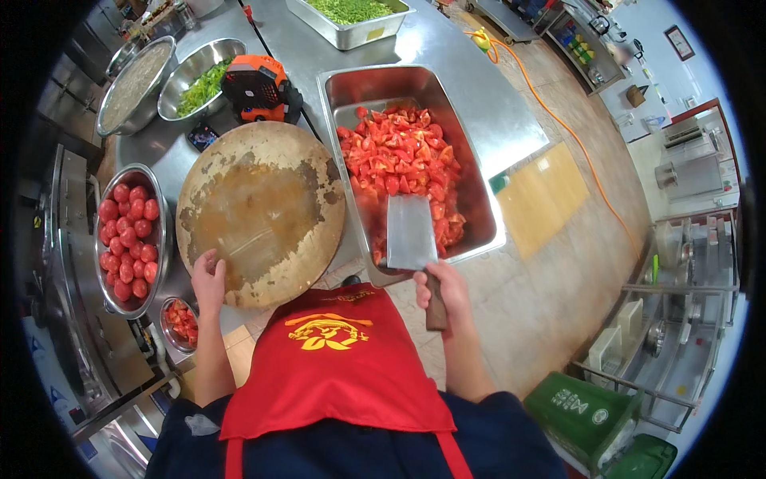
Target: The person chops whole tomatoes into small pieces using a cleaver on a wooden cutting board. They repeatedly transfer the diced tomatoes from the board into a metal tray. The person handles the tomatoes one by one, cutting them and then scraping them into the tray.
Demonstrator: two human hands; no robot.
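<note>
My right hand [446, 290] grips the brown wooden handle of a cleaver [413, 230]. Its broad blade lies flat over the near part of a deep steel pan [479, 197], above a heap of cut tomato pieces [401, 149]. My left hand [209, 278] is at the near left rim of a round, worn wooden chopping board [263, 209], empty, with thumb and fingers apart. The board is wet in the middle and bears no food. Left of it, a steel bowl [164, 251] holds several whole tomatoes [127, 233].
A small bowl of tomato bits [181, 323] sits near my left forearm. Beyond the board are an orange-and-black device [260, 87], a phone [202, 136] and a bowl of cut greens [206, 84]. A steel tray of chopped greens [350, 11] stands at the table's far side.
</note>
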